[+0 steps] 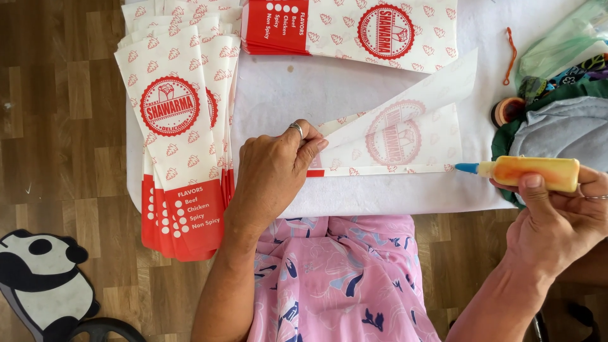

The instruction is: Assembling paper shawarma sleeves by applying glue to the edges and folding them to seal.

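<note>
A printed paper sheet (405, 136), white with red marks, lies face down and partly folded on a white board (316, 95). My left hand (272, 171), with a ring on one finger, presses flat on the sheet's left end. My right hand (557, 221) grips a yellow-orange glue bottle (532, 171) lying sideways. Its blue tip (465, 168) touches the right end of the sheet's lower folded edge.
A fanned stack of finished red-and-white paper bags (183, 139) lies at the board's left. Another stack (354, 28) sits at the top. Folded cloth (563, 120) and a tape roll (505, 111) lie to the right. A panda-shaped mat (38, 278) is on the wooden floor.
</note>
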